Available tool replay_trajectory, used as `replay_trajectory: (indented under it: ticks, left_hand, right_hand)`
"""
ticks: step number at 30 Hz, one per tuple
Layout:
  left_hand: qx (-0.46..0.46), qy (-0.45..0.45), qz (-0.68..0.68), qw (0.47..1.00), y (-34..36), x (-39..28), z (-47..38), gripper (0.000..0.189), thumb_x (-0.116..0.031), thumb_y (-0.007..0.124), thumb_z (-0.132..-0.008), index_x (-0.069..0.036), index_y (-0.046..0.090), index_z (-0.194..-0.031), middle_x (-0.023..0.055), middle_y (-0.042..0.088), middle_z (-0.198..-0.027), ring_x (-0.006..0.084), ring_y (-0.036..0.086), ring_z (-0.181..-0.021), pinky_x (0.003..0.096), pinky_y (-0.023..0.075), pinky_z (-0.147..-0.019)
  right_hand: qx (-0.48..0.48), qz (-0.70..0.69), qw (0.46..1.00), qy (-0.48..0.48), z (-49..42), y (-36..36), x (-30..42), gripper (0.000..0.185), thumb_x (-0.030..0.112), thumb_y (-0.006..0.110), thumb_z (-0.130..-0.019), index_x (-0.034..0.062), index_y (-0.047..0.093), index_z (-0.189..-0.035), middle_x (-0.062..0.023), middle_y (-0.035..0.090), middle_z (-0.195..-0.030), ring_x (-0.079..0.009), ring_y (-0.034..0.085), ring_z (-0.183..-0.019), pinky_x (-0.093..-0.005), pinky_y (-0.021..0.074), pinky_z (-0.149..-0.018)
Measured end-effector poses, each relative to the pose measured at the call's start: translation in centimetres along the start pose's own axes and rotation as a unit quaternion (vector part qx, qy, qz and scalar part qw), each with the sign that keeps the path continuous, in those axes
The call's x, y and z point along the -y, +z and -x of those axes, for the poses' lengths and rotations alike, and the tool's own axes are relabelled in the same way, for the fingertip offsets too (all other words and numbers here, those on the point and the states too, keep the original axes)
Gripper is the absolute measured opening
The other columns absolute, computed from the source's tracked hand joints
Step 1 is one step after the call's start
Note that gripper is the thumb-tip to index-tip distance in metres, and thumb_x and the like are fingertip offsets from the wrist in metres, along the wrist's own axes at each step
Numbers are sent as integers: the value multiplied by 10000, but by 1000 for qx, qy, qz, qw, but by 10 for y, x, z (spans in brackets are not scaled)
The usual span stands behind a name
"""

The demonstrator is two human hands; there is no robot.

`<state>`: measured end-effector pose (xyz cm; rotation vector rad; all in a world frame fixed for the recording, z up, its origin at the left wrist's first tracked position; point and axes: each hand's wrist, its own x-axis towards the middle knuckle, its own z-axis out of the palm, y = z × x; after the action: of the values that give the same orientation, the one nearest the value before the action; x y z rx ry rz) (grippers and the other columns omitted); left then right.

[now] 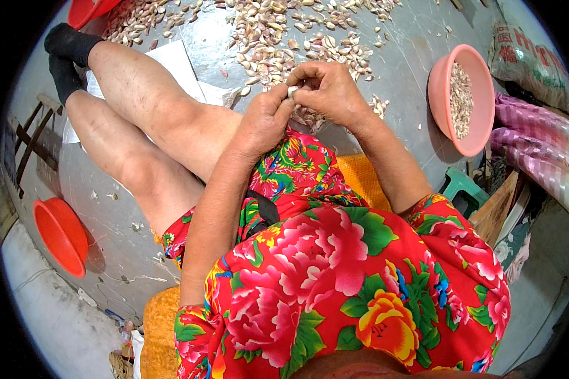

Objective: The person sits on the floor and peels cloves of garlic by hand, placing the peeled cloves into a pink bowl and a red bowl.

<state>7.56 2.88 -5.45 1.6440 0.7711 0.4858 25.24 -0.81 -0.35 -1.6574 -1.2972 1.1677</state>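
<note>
Above my lap, both hands meet at a small pale garlic clove (292,91). My left hand (264,118) pinches it from the left between thumb and finger. From the right, my right hand (329,90) has its thumb and fingertips at the same clove; its other fingers are curled. Unpeeled garlic cloves (261,38) lie spread over the grey floor just beyond my hands, with a smaller group under them. A pink plastic basin (486,94) to the right holds many small pale cloves or pieces.
A red basin (61,237) stands at the lower left, another red basin (87,12) at the top left. White sheets (175,59) lie by my legs. At right are a green plastic stool (464,187), a wooden board (493,208), a printed woven sack (531,66) and striped purple plastic (536,137).
</note>
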Motion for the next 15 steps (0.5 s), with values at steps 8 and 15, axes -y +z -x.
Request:
replay_trajectory:
  ticks: [8, 15]
  left_hand:
    - [12, 16, -82, 996, 1, 2, 1, 173, -149, 573, -978, 22, 594, -989, 107, 591, -754, 176, 535, -708, 357, 464, -671]
    - [68, -80, 207, 973, -4, -13, -1, 190, -160, 521, -1035, -22, 650, -1041, -55, 570, -798, 50, 480, -699, 229, 397, -628]
  right_hand:
    - [8, 85, 994, -68, 9, 0, 2, 255, 1, 660, -781, -4, 617, -1032, 6, 616, -818, -45, 556, -693, -219, 486, -620]
    - [33, -210, 977, -3, 6, -5, -13, 261, 0, 645, -822, -10, 578, -1074, -20, 620, -837, -65, 592, -684, -229, 516, -618]
